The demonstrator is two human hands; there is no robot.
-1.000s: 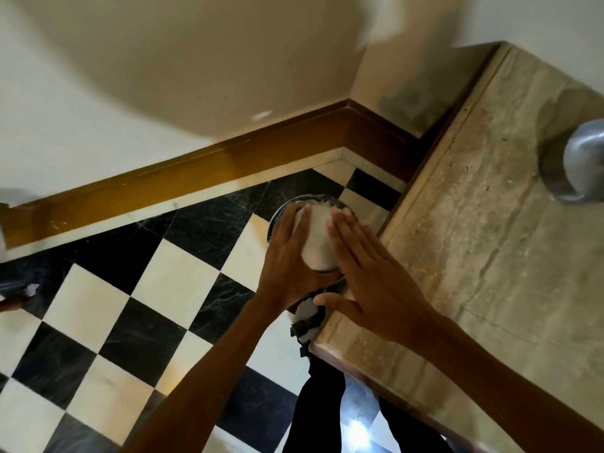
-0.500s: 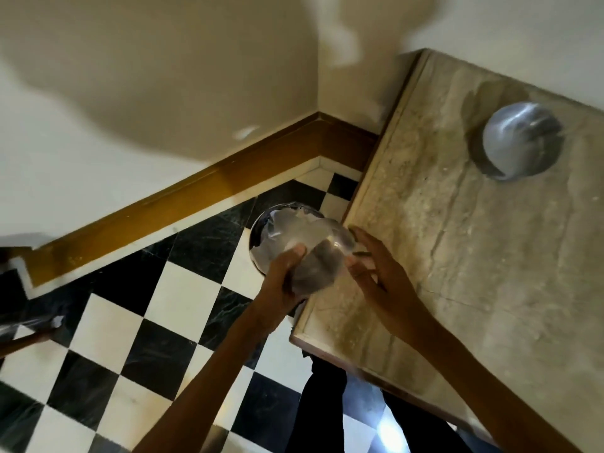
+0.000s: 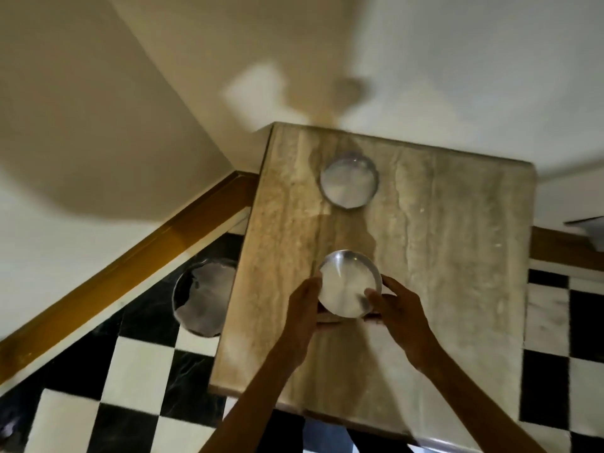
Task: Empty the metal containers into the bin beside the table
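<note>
A black-and-white checkered floor (image 3: pixel 137 371) fills the lower left and right edges of the frame, bordered by a brown skirting board (image 3: pixel 130 269) beneath pale walls. The beige stone surface (image 3: pixel 441 273) takes up the centre and right. Beside its left edge, on the floor at centre left, stands the bin (image 3: pixel 204 299) — round, with a pale liner; its right part is hidden by the surface's edge.

2 metal containers are on the surface. The far container (image 3: pixel 349 179) stands alone in the upper centre, well apart from the hands. The near container (image 3: pixel 348 286) sits at the frame's centre, blurred, so whether it touches the surface cannot be told. The left hand (image 3: pixel 302 310) holds its left side, and the right hand (image 3: pixel 400 313) holds its right side — each grip closed around that container's wall.
</note>
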